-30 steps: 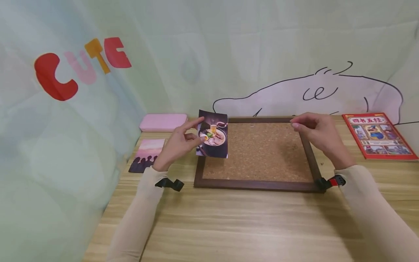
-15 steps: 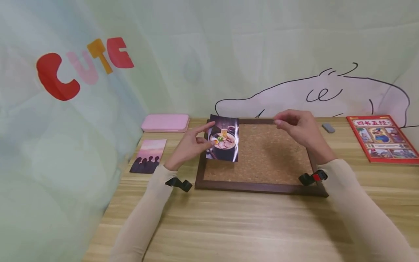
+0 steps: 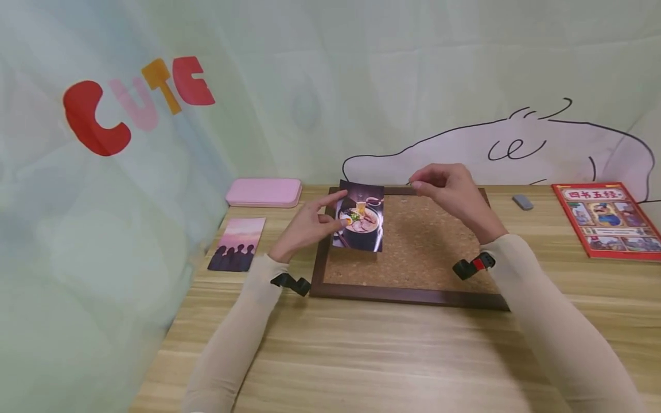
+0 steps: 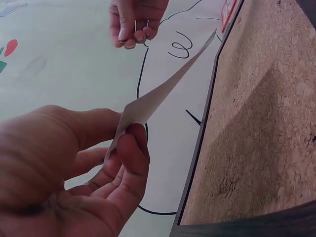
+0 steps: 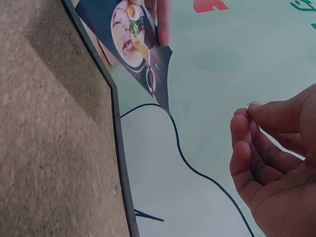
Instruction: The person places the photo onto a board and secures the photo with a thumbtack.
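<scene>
My left hand (image 3: 306, 230) pinches the left edge of a photo (image 3: 364, 232) showing a bowl of ramen. The photo is held above the left part of a brown-framed corkboard (image 3: 420, 261), tilted off its surface. Seen edge-on in the left wrist view, the photo's pale back (image 4: 145, 104) faces the palm. My right hand (image 3: 450, 192) is over the board's far edge, right of the photo, with thumb and index finger pinching a tiny thumbtack (image 5: 248, 106), mostly hidden by the fingertips. Thin metal points (image 4: 136, 24) also show by that hand's fingers in the left wrist view.
A second photo (image 3: 237, 244) with a pink sky and dark figures lies left of the board. Behind it sits a pink case (image 3: 264, 192). Right of the board are a small grey block (image 3: 523, 202) and a red book (image 3: 609, 221). A printed curtain hangs behind the table.
The left hand has carried the ramen photo rightward over the board's left part. My right hand has moved left toward the photo, uncovering the grey block.
</scene>
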Motion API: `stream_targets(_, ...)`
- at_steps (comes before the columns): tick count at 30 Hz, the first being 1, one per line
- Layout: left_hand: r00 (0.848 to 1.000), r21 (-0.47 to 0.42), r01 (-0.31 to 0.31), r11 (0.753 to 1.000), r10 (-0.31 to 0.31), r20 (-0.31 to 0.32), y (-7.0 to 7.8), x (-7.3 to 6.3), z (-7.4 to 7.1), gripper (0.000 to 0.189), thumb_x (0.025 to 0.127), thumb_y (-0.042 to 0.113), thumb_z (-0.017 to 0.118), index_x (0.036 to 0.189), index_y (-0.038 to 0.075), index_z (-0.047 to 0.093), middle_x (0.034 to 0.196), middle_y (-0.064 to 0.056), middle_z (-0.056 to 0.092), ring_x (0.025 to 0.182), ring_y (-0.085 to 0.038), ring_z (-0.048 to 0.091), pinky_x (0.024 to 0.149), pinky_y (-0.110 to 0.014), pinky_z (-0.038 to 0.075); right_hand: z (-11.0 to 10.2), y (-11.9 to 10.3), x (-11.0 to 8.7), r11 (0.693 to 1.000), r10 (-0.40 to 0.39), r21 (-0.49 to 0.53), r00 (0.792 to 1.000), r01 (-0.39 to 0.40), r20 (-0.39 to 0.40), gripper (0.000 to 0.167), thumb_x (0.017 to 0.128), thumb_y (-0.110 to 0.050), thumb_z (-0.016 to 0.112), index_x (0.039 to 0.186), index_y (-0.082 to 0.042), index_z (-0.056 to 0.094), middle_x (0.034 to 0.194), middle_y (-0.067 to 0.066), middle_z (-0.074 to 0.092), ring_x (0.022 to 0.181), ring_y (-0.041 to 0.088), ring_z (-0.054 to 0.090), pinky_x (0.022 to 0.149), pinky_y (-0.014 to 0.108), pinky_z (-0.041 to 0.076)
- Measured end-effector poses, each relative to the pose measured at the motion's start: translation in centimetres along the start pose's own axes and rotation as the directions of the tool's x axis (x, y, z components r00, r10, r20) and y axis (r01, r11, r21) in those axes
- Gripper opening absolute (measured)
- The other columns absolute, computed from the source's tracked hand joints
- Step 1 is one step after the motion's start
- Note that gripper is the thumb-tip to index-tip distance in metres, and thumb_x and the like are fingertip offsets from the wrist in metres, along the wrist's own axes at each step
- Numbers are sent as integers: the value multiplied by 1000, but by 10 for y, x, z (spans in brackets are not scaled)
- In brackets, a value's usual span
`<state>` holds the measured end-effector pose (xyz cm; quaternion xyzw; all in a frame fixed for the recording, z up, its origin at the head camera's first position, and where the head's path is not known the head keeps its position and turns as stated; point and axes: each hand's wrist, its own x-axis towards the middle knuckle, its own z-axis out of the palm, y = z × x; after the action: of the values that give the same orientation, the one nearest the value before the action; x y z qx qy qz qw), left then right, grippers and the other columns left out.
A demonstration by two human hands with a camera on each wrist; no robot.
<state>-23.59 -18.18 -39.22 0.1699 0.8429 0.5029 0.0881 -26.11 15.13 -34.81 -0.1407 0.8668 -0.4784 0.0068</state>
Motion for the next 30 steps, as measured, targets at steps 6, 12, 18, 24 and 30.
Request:
stream_targets(6, 1000, 12, 20, 1000, -20, -2, -2, 3, 6, 72, 99, 11, 74, 165, 23, 46, 144, -19, 55, 53, -5, 42, 51, -21, 34, 11, -6, 13, 999, 11, 39, 999, -13, 48, 25, 106, -26, 69, 123, -9, 76, 114, 15, 77, 97, 21, 67, 86, 32, 54)
stream_targets(12, 1000, 14, 6, 1000, -6, 15, -4, 6, 13, 72, 98, 6, 74, 164, 18, 46, 136, -18, 55, 53, -4, 40, 51, -20, 36, 25, -6, 23, 998, 35, 57, 996, -40, 80, 22, 106, -19, 68, 122, -6, 76, 115, 18, 76, 103, 31, 69, 84, 30, 55)
stream_targets(18, 1000, 24, 3, 1000, -3, 23, -8, 7, 18, 73, 97, 6, 76, 163, 14, 47, 130, -19, 57, 54, -6, 41, 52, -21, 35, 39, -3, 30, 997, 45, 57, 993, -52, 108, 20, 105, -17, 69, 119, -5, 76, 114, 18, 76, 104, 33, 69, 85, 32, 53)
stream_targets(24, 999, 43, 19, 999, -21, 42, -14, 10, 20, 73, 98, 10, 76, 164, 16, 46, 131, -19, 60, 58, -6, 48, 53, -21, 38, 54, -1, 34, 995, 69, 63, 988, -78, 137, 20, 105, -15, 69, 120, -4, 75, 114, 18, 75, 110, 40, 70, 88, 32, 52)
stream_targets(30, 995, 55, 45, 997, -50, 82, -18, 12, 25, 77, 97, 6, 77, 165, 13, 43, 139, -24, 59, 79, -11, 66, 61, -22, 50, 69, 2, 33, 995, 75, 49, 986, -83, 149, 20, 104, -16, 71, 118, -4, 76, 113, 16, 77, 105, 31, 72, 85, 30, 56)
